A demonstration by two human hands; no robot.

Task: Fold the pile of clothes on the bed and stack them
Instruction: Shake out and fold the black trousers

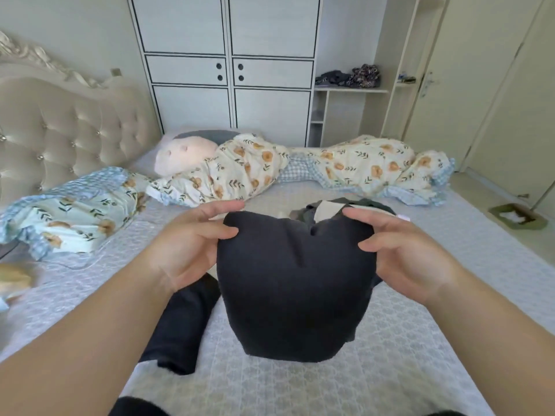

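Both hands, left hand [186, 244] and right hand [402, 250], pinch the dark garment [295, 283]; fingers [222, 205] half-curled.

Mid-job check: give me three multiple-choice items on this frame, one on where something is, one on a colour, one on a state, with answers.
1. Where is the pink plush?
A. by the headboard
B. on the shelf
C. on the floor

2. What colour is the garment being held?
A. white
B. dark navy
C. red

3. How is the garment held?
A. left hand only
B. lying untouched
C. gripped by both hands

Answers: 1 A, the plush lies at the bed's head end next to the tufted headboard. 2 B, the cloth reads near black-blue. 3 C, the left hand and right hand each pinch a top corner.
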